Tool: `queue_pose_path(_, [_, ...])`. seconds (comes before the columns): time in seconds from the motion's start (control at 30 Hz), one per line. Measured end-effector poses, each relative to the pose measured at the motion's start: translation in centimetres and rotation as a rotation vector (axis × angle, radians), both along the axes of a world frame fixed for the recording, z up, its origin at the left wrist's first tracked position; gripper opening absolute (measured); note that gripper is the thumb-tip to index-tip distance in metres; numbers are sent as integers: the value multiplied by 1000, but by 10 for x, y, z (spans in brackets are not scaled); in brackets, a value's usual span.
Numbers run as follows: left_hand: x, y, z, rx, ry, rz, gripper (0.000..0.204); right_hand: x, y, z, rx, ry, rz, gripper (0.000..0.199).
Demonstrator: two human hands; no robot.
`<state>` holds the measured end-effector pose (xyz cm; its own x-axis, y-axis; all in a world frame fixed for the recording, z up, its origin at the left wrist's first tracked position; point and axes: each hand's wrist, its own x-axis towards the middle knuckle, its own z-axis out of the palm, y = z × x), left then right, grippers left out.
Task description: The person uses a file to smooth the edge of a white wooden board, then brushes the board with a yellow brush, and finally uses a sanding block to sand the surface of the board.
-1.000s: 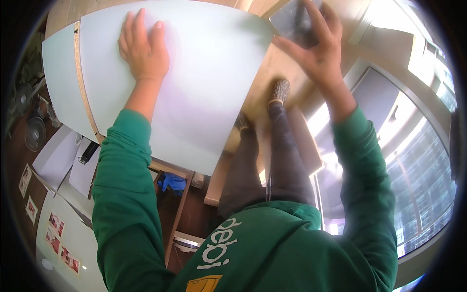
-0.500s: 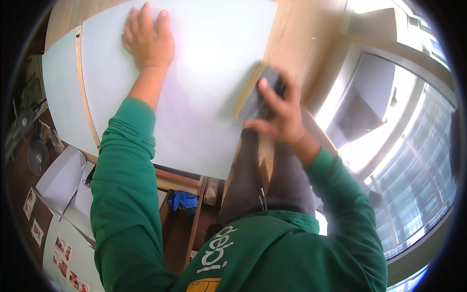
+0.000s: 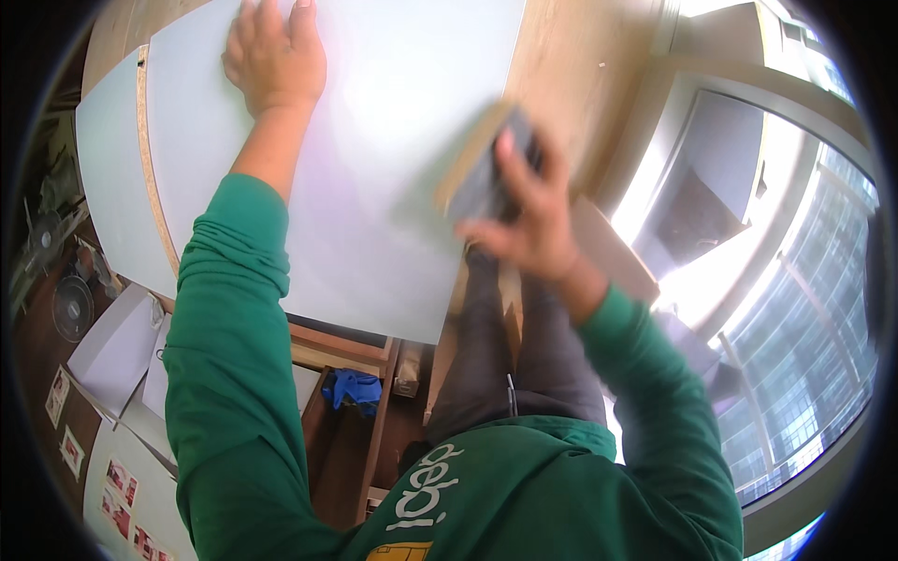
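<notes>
A large white panel (image 3: 374, 234) lies in front of me, with a narrower white panel (image 3: 108, 168) along its left side. My left hand (image 3: 276, 61) rests on the large panel near its far side, fingers stretched and holding nothing. In my right hand (image 3: 533, 210) is a grey block with a tan face (image 3: 486, 178), blurred by motion. The fingers and thumb grip its grey side. Its tan face turns toward the panel, at the panel's right edge; whether it touches the surface I cannot tell.
Bare wood (image 3: 571, 65) borders the panel on the right, beside a bright window (image 3: 795, 337). Below the panel is an open wooden compartment (image 3: 374, 439) with a blue cloth-like item (image 3: 353, 391). Fans (image 3: 72, 307) and white boxes (image 3: 117, 346) stand at the left.
The block in my right hand has moved a little left, further over the panel. My left hand stays flat on the panel. The whole view has shifted slightly.
</notes>
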<state>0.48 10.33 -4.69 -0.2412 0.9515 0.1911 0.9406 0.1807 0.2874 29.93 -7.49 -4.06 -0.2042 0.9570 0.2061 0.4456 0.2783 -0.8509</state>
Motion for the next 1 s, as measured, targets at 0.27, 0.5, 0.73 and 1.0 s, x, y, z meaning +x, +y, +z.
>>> queue_pose_path(0.27, [12, 1, -7, 136, 232, -23, 52, 16, 98, -29, 119, 68, -104, 101])
queue_pose_path(0.5, [-3, 8, -15, 97, 212, -31, 54, 18, 109, -12, -123, 69, -9, 98])
queue_pose_path(0.73, [1, 9, -14, 65, 221, 3, 56, -4, -84, 34, -124, -204, 304, 104])
queue_pose_path(1.0, [5, 20, -13, 56, 169, -26, 59, 17, 121, -1, -202, 293, -130, 102])
